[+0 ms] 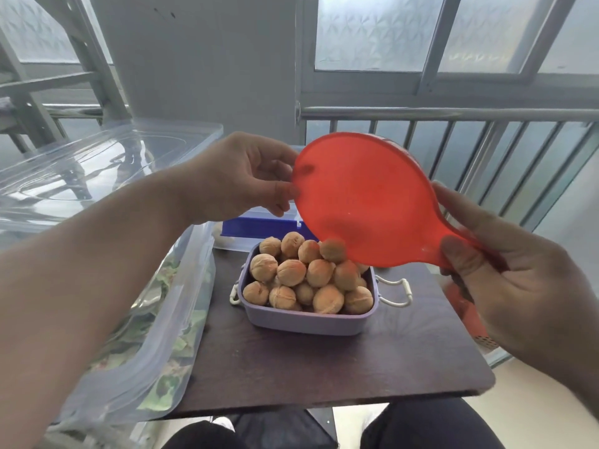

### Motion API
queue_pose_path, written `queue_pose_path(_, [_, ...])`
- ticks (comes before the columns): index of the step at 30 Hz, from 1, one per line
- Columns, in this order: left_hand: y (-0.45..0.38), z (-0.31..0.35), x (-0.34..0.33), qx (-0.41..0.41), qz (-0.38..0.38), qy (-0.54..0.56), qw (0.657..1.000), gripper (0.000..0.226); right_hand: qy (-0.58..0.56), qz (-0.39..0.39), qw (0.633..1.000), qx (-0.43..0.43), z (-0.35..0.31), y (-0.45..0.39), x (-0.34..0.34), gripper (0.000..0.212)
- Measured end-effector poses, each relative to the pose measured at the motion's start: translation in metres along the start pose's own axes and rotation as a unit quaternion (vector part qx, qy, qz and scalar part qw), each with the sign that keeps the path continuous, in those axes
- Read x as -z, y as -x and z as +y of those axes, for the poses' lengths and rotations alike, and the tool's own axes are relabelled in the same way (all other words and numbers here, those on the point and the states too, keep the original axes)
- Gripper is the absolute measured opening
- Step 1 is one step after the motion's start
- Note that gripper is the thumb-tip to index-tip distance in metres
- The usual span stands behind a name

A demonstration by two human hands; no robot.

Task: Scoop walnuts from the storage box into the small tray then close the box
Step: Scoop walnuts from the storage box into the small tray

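Note:
A red translucent scoop point(366, 202) is tipped over the small lilac tray point(308, 320), its underside facing me. My right hand point(518, 280) grips the scoop's handle. My left hand point(246, 176) pinches the far rim of the scoop with thumb and fingers. The tray stands in the middle of the dark table and is heaped with walnuts point(304, 277); one walnut shows through the scoop's lower edge. The large clear storage box point(152, 319) stands at the left, its clear lid point(97, 163) raised above it.
A blue and white container point(259, 226) sits behind the tray. The table's dark top point(324, 367) ends close to my knees. A metal railing point(453, 131) and windows stand behind. A red object lies partly hidden under my right hand.

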State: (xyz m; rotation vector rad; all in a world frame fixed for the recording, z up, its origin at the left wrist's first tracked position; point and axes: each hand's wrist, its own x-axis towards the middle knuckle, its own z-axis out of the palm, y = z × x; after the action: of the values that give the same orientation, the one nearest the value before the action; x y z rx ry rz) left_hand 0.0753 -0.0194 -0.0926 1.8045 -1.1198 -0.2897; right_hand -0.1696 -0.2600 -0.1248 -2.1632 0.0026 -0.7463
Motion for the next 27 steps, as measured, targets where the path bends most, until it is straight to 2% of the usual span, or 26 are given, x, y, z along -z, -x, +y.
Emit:
queue_pose_path(13, [0.002,0.007,0.000,-0.037,0.066,0.034,0.997,0.033,0.015,0.065,0.996,0.058,-0.005,-0.001,-0.008,0.050])
queue_pose_path(17, [0.004,0.009,0.003,-0.051,0.065,0.031,0.996,0.028,0.014,0.052,0.996,0.065,-0.005,-0.002,-0.012,0.046])
queue_pose_path(23, [0.008,0.009,0.006,-0.018,0.016,-0.027,0.999,0.022,0.002,0.022,0.998,0.055,-0.002,-0.004,-0.020,0.052])
queue_pose_path(27, [0.007,0.010,0.008,-0.027,0.046,-0.007,0.999,0.021,-0.042,0.030,0.998,0.047,0.000,-0.007,-0.023,0.053])
